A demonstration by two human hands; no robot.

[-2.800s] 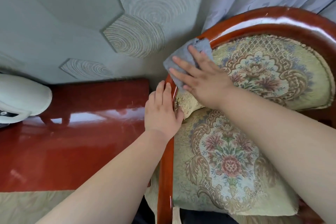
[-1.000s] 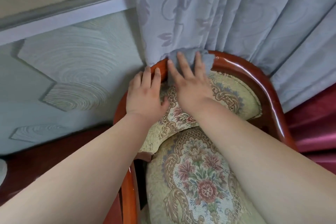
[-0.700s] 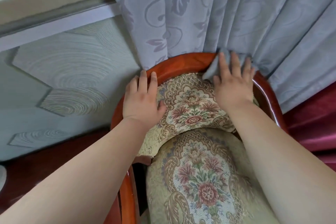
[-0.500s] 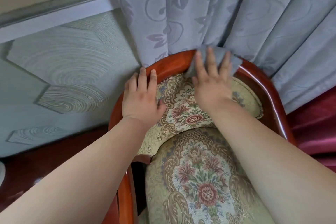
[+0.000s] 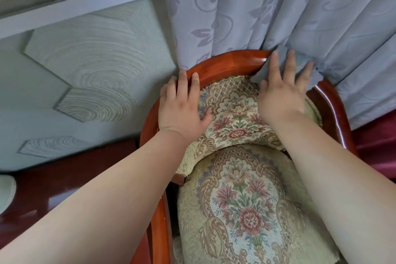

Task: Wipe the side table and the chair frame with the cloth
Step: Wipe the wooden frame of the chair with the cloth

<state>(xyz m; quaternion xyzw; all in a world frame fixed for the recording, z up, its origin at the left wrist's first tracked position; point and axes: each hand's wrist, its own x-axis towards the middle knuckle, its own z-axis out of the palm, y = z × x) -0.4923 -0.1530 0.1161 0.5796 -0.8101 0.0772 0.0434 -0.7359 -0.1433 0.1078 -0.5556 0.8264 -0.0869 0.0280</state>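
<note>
The chair has a curved red-brown wooden frame [image 5: 231, 62] around floral beige upholstery [image 5: 235, 113]. My right hand [image 5: 282, 90] presses a grey-blue cloth [image 5: 282, 58] flat on the top right of the frame's back rail, fingers spread over it; most of the cloth is hidden under the hand. My left hand [image 5: 182, 105] rests flat on the frame's upper left curve, fingers together, holding nothing. The glossy red side table [image 5: 75, 178] lies at the lower left, partly behind my left forearm.
A grey-blue patterned curtain [image 5: 267, 6] hangs right behind the chair back and touches it. A pale wall [image 5: 85, 60] with swirl-textured panels stands at the left. A white object [image 5: 6, 188] sits at the table's left edge. Dark red fabric [image 5: 377, 139] shows at the right.
My right hand has slid the cloth along the top rail, from the left part of the back to the right. My left hand has stayed on the frame's upper left curve.
</note>
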